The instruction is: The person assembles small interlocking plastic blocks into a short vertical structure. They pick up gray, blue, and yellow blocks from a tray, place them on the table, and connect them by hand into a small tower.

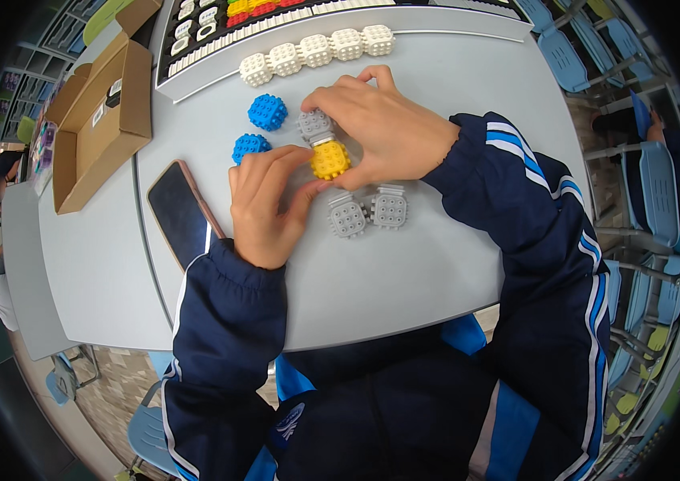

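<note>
Between my two hands is a yellow studded cube block, touching a grey studded block just beyond it. My right hand curls round both from the right, its thumb by the yellow block's near side and its fingers over the grey one. From the left, my left hand pinches at the yellow block with thumb and fingertips. Two grey blocks sit together just nearer to me, touching each other. Left of the grip lie two blue studded blocks; the nearer one is partly covered by my left hand.
A row of joined white blocks lies before a large tray of sorted parts at the far edge. On the left stand a phone and an open cardboard box. Blue chairs and other people surround the table.
</note>
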`<state>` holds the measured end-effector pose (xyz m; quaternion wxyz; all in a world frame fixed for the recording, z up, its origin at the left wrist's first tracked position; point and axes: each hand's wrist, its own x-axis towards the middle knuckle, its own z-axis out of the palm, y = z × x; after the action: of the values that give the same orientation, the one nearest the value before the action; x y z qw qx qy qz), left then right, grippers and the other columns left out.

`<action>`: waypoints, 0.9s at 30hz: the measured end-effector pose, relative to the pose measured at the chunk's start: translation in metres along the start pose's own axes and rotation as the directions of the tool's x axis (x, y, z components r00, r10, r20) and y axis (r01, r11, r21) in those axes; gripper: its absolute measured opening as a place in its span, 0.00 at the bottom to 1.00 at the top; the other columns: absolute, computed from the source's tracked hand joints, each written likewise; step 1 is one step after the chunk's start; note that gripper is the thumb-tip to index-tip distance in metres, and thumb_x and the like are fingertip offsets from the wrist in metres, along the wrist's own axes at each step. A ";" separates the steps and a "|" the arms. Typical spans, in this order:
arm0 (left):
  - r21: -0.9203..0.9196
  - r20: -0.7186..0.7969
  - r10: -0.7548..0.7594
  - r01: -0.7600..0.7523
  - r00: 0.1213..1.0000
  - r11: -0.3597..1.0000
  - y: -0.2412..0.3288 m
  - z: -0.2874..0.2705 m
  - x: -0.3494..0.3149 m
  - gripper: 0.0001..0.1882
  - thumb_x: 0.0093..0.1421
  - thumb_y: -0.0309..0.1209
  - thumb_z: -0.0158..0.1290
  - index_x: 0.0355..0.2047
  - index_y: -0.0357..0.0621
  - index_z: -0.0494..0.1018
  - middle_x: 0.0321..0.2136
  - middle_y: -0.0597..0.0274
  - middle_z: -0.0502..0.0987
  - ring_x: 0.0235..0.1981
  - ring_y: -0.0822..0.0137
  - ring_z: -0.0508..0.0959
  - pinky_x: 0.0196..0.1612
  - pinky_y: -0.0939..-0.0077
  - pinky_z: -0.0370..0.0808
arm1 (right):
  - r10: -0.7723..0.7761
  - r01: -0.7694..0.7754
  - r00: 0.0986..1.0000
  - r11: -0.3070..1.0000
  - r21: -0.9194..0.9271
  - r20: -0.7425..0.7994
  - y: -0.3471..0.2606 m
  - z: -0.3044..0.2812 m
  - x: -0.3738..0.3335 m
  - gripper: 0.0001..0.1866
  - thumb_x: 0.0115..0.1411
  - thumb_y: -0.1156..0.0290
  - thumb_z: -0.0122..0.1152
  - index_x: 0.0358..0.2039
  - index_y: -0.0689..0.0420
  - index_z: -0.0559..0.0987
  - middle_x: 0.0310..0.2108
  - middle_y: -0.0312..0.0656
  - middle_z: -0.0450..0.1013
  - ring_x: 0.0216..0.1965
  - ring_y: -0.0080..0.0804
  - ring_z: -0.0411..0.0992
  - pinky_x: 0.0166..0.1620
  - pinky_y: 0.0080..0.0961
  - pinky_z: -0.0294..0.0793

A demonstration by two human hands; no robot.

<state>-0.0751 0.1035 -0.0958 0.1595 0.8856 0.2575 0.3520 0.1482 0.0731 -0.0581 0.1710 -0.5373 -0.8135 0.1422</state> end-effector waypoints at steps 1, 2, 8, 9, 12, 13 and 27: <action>0.003 0.005 -0.007 0.007 1.000 1.000 0.000 -0.001 0.000 0.24 0.46 0.27 0.72 0.45 0.43 0.79 0.44 0.60 0.81 0.42 0.60 0.77 0.45 0.69 0.66 | 0.047 -0.046 0.996 0.999 -0.009 0.079 -0.003 -0.005 0.001 0.46 0.45 0.53 0.79 0.61 0.56 0.69 0.53 0.42 0.75 0.57 0.35 0.71 0.65 0.45 0.49; 0.002 -0.005 -0.001 0.001 1.000 1.000 0.001 -0.002 0.000 0.26 0.47 0.27 0.72 0.47 0.41 0.78 0.46 0.58 0.81 0.43 0.59 0.77 0.47 0.69 0.68 | 0.010 -0.010 0.999 1.000 0.014 0.039 -0.002 -0.004 0.001 0.46 0.44 0.53 0.80 0.61 0.56 0.69 0.53 0.42 0.74 0.57 0.37 0.71 0.66 0.46 0.49; -0.020 -0.131 0.049 -0.052 0.990 0.998 -0.002 -0.010 0.004 0.45 0.44 0.38 0.76 0.60 0.37 0.69 0.59 0.47 0.72 0.56 0.51 0.73 0.59 0.64 0.66 | -0.233 0.264 0.896 0.964 0.032 -0.379 0.002 -0.019 -0.003 0.47 0.40 0.64 0.81 0.61 0.57 0.69 0.55 0.46 0.70 0.58 0.46 0.68 0.67 0.42 0.59; -0.008 -0.121 0.058 -0.060 0.991 0.998 -0.002 -0.013 0.003 0.50 0.44 0.42 0.76 0.63 0.35 0.66 0.62 0.44 0.70 0.59 0.49 0.71 0.60 0.63 0.66 | -0.260 0.301 0.874 0.953 0.038 -0.410 -0.002 -0.024 -0.003 0.47 0.39 0.67 0.80 0.62 0.57 0.69 0.55 0.47 0.70 0.58 0.47 0.67 0.65 0.40 0.62; -0.090 -0.102 0.107 -0.116 0.989 0.989 0.001 -0.018 0.004 0.63 0.41 0.51 0.76 0.69 0.31 0.56 0.66 0.37 0.63 0.63 0.46 0.68 0.64 0.59 0.63 | -0.326 0.396 0.827 0.916 0.064 -0.458 -0.013 -0.025 -0.006 0.48 0.36 0.72 0.81 0.61 0.57 0.70 0.56 0.47 0.68 0.59 0.49 0.67 0.62 0.36 0.68; -0.136 -0.100 0.128 -0.141 0.987 0.981 0.002 -0.018 0.004 0.67 0.41 0.53 0.76 0.70 0.30 0.52 0.67 0.35 0.61 0.64 0.45 0.67 0.65 0.58 0.62 | -0.345 0.425 0.814 0.902 0.074 -0.466 -0.019 -0.024 -0.008 0.48 0.36 0.73 0.82 0.61 0.57 0.70 0.56 0.47 0.68 0.58 0.49 0.67 0.61 0.35 0.70; -0.488 0.049 -0.020 0.041 0.999 0.872 0.022 -0.024 -0.020 0.65 0.45 0.52 0.75 0.71 0.29 0.51 0.64 0.35 0.65 0.65 0.44 0.68 0.67 0.56 0.64 | -0.422 0.540 0.741 0.837 0.089 -0.523 -0.037 -0.005 -0.017 0.47 0.31 0.57 0.86 0.52 0.64 0.77 0.46 0.46 0.74 0.43 0.41 0.71 0.49 0.35 0.67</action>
<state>-0.0967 0.0764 -0.0791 0.3890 0.8197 0.1707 0.3842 0.1258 0.0436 -0.0402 0.4616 -0.3011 -0.8330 0.0494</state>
